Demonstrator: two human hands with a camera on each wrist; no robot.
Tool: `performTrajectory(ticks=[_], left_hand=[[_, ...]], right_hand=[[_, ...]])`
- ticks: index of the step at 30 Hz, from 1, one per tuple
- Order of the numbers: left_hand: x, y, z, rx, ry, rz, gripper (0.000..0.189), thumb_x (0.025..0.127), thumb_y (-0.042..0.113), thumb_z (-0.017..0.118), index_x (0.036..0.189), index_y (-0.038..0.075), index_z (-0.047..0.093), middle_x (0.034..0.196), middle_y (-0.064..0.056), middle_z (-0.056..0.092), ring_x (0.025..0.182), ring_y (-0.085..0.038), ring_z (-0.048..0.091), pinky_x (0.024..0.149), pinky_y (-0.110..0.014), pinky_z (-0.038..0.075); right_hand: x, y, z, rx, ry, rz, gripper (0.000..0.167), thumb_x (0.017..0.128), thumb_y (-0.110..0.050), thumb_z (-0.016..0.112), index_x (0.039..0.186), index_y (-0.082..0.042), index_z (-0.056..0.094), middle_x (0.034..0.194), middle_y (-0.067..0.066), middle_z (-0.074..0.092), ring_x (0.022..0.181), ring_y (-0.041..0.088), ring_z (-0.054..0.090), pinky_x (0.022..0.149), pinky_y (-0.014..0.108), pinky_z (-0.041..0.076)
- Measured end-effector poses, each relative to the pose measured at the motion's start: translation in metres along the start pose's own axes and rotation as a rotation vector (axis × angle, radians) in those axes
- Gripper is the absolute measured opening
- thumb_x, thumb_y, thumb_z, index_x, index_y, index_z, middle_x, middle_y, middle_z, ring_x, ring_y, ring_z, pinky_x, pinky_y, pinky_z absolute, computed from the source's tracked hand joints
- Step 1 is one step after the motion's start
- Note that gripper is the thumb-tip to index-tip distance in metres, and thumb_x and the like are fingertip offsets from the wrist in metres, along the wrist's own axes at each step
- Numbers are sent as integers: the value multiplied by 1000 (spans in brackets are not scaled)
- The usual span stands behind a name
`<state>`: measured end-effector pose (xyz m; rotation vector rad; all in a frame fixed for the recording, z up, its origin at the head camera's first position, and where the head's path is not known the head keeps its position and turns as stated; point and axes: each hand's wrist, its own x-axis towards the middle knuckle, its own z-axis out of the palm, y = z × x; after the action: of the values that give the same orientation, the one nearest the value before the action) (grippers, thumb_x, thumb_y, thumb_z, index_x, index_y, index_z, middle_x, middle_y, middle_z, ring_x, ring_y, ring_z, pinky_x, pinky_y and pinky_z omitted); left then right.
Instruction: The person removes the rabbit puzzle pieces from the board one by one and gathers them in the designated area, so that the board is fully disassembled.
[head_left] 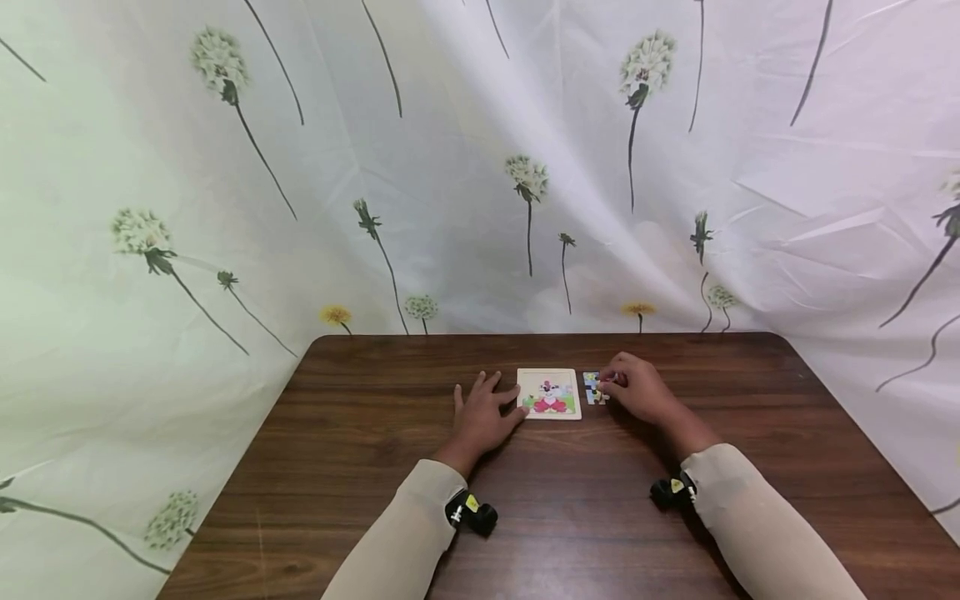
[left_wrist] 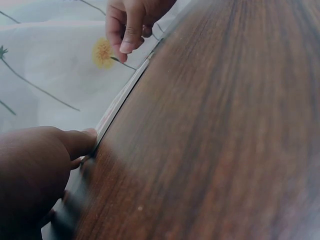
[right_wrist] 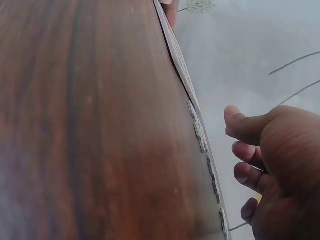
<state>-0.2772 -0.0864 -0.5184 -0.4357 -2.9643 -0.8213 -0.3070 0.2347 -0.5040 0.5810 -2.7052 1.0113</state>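
So the puzzle pieces (head_left: 592,390) sit in a little patch on the bench (head_left: 360,433), just off the right edge of the puzzle board (head_left: 534,382), with a thin strip of wood between the two. The right-hand grip (head_left: 641,390) is easily the nearer one: its fingertips hang over the right side of the patch, so from there the pieces lie leftward and underneath, and the board is further left again. What shows of the patch runs longer front to back than side to side, though the fingers hide some of it. The board is squarish, so no real long axis.

Looks-wise, the pieces are mostly light blue with some yellow and darker bits. The board has a pale frame and a cartoon animal in pinkish red on green, with a bare cream band along the top.

The right-hand grip has thumb and fingers bent close together, tips down; can't tell if there's a piece between them, none of the views settle it. The left-hand grip (head_left: 483,417) is spread wide, thumb and a finger just touching the board's left edge, not wrapped round anything.

Further out: beige sleeves (head_left: 397,533), a black camera (head_left: 483,518) on each wrist, and a dandelion-print sheet (head_left: 465,208) behind the bench.
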Motion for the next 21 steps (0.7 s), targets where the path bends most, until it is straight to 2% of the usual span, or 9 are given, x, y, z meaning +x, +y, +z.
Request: performTrajectory(ticks=[15,21], left_hand=[[-1,0,-3,-1,-5,-3,54,107,53,67,153,27,67,175,-14,43,169,-41,27,131,-79,8],[0,2,-2,5,-8,-3,53,107,53,67,153,27,67,175,-13,43,168,-41,28,131,-79,8]], right_hand=[[18,-15,19,43,-42,-8,13,98,-12,83,107,-3,83,99,9,69,80,17,54,70,30,45],[24,-23,27,25,-68,-2,16,99,-19,83,109,-6,83,102,8,70,85,20,59,77,34,48]])
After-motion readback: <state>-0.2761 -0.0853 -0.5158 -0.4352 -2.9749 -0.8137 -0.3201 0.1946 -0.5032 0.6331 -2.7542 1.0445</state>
